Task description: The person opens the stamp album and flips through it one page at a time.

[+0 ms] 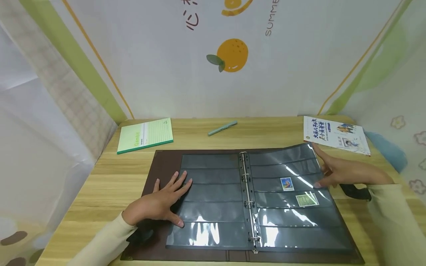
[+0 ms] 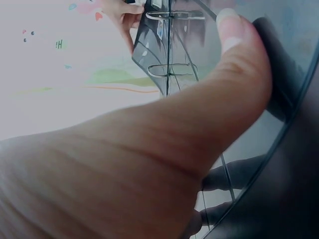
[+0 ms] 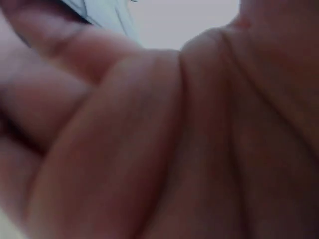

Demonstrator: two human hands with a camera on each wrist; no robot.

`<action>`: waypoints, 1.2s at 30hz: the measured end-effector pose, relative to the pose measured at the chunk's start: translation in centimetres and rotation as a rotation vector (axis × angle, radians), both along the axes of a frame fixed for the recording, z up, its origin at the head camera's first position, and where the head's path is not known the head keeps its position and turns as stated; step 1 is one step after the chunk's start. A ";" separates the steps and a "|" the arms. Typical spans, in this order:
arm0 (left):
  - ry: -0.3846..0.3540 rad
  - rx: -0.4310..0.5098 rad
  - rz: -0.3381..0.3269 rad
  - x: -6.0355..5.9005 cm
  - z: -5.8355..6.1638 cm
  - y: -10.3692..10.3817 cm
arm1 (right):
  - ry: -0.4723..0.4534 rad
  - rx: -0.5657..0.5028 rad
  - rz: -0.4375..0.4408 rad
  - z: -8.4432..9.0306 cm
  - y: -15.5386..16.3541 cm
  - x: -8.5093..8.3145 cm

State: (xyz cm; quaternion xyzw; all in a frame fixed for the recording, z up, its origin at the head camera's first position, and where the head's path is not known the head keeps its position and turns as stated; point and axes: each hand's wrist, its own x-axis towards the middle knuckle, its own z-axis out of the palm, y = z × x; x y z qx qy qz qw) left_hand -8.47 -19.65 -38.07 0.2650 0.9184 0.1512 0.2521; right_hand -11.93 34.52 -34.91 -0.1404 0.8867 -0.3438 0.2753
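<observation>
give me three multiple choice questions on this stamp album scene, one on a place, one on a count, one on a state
1. Where does the green pen lie?
A. on the table behind the album
B. inside an album pocket
C. on the green notebook

2. How many stamps show in the right-hand page?
A. none
B. two
C. five

3. How does the left hand lie?
A. curled in a fist
B. pinching a stamp
C. flat with fingers spread on the left page

Answers:
1. A, the pen lies on bare wood between the green notebook and the booklet, beyond the album.
2. B, one blue stamp and one green stamp sit in the pockets.
3. C, its straight fingers rest on the page, while the right hand holds the right page's outer edge.
</observation>
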 end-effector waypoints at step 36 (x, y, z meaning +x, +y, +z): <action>0.008 -0.002 -0.009 -0.1 0.0 -0.2 | -0.160 -1.025 -0.110 3.8 -3.5 1.0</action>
